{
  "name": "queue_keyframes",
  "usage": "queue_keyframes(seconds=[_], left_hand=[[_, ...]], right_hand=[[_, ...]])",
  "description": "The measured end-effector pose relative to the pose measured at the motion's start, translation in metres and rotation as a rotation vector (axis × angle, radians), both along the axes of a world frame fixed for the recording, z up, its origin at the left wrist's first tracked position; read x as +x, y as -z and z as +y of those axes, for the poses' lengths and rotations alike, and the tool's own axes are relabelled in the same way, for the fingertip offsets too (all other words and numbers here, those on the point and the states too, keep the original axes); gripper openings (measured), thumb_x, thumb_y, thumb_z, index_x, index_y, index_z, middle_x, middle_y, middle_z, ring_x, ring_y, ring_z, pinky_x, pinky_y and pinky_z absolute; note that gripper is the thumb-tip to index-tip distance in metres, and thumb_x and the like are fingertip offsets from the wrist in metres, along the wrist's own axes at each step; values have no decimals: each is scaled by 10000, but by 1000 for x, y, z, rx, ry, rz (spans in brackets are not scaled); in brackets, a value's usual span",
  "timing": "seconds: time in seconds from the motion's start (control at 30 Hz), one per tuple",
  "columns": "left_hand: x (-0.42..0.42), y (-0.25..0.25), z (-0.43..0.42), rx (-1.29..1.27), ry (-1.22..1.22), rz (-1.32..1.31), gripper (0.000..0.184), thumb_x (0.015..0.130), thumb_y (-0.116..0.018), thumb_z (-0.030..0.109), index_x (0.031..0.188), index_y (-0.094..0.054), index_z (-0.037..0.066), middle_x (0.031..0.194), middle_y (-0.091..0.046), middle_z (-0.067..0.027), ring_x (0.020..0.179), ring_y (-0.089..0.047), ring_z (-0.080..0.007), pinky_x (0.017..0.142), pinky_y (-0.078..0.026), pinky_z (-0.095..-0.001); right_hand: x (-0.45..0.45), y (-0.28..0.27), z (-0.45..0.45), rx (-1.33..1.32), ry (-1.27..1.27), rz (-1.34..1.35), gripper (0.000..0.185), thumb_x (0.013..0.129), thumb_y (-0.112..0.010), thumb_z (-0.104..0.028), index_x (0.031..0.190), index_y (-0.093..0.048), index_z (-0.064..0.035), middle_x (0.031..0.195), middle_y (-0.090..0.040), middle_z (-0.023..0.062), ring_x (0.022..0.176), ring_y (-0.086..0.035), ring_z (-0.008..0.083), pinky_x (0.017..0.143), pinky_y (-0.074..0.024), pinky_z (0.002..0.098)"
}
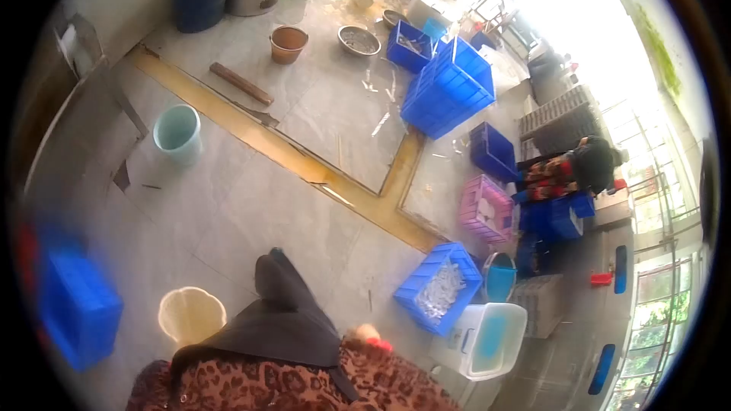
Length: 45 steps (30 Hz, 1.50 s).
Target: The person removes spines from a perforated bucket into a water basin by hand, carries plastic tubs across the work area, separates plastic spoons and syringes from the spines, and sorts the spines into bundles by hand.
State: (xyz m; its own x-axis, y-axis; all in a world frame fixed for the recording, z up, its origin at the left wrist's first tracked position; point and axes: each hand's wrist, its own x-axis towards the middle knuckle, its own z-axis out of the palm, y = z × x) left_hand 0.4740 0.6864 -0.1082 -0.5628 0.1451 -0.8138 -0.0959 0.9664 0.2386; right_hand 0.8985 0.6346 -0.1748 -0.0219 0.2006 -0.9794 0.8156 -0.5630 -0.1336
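Note:
My right hand (365, 332) shows at the bottom, low beside the dark apron (293, 327), at the end of a leopard-print sleeve (381, 373). It is small and blurred, so its fingers cannot be made out. Something red (378, 344) sits against it, a cuff or a small object. My left hand is out of sight; only the sleeve (150, 384) on that side appears. By the apron's left side stands a cream bucket (192, 312). A blue crate (415, 293) of pale, small pieces is the nearest container to the right hand.
A white tub (514, 342) and pink crate (468, 205) stand on the right, near a bending person (590, 167). Tall blue crates (449, 99) rise behind. A pale green bucket (179, 137), wooden piece (240, 82) and blurred blue crate (84, 304) are leftward. A yellow strip (289, 156) crosses the floor.

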Motion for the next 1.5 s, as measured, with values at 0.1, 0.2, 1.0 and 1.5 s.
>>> queue_keyframes(seconds=[0.1, 0.2, 1.0, 1.5], left_hand=[[-4, 27, 12, 62, -214, -3, 285, 793, -399, 251, 870, -517, 4, 710, -556, -128, 539, -504, -253, 461, -402, -344], [-31, 63, -23, 112, -459, -30, 303, 814, -386, 273, 912, -512, 14, 739, -558, -108, 564, -502, -242, 475, -405, -336], [-71, 26, 360, 101, -761, -149, 170, 725, -464, 250, 669, -434, 93, 492, -403, -32, 373, -390, -151, 339, -311, -273], [-116, 161, 386, 309, -170, -29, 201, 695, -586, 103, 870, -553, 8, 690, -553, -21, 568, -535, -106, 540, -463, -225]], right_hand=[[26, 56, 72, 120, -58, 41, 275, 724, -460, -243, 795, -619, -30, 896, -585, 191, 841, -564, 328, 723, -454, 378], [27, 115, 188, 288, -157, -82, 232, 750, -432, -153, 861, -624, -86, 878, -601, 129, 818, -583, 278, 678, -477, 382], [-218, 77, 540, 11, 478, 176, 181, 734, -504, -150, 796, -519, 19, 488, -395, 11, 426, -448, 149, 404, -377, 257], [-416, 218, 693, -90, 539, 474, 296, 752, -545, -300, 870, -514, -30, 631, -458, 52, 507, -430, 137, 447, -395, 268]])
